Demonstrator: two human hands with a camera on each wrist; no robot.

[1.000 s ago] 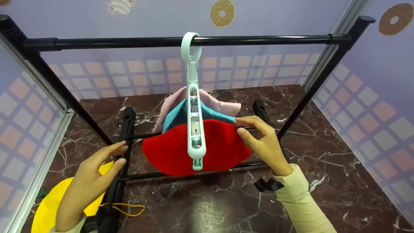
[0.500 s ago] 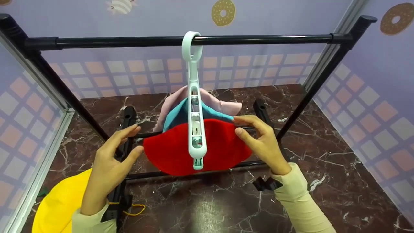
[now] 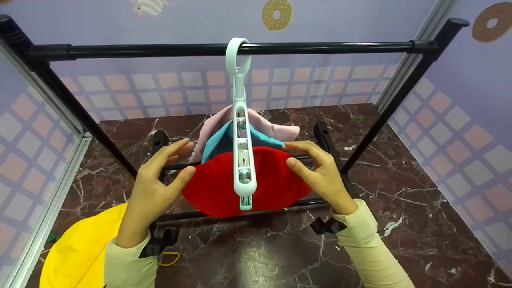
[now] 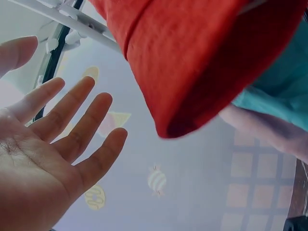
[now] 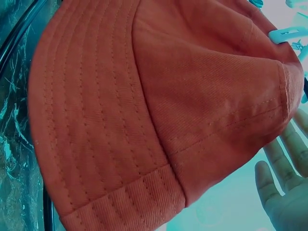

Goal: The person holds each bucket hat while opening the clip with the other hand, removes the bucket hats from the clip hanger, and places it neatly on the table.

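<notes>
A red bucket hat (image 3: 212, 182) hangs from a pale mint hanger with clips (image 3: 245, 188), in front of a turquoise hat (image 3: 264, 139) and a pink one (image 3: 276, 130). My left hand (image 3: 154, 192) is at the red hat's left side, thumb and fingers spread. In the left wrist view its fingers (image 4: 79, 127) are extended and apart from the fabric. At the right side of the red hat is my right hand (image 3: 322, 176), thumb near its edge. The right wrist view shows its extended fingers (image 5: 279, 168) by the stitched hat; contact is unclear.
The hanger's ring loops over a black rail (image 3: 332, 48) of a standing rack. A yellow hat (image 3: 80, 248) with a yellow cord (image 3: 172, 260) lies at lower left, partly behind the left forearm. Below is a dark marble-patterned floor (image 3: 256, 256); patterned walls surround the rack.
My left hand has moved up and right from above the yellow hat to the red hat's left side. The right hand has shifted slightly left. The hats hang almost unchanged.
</notes>
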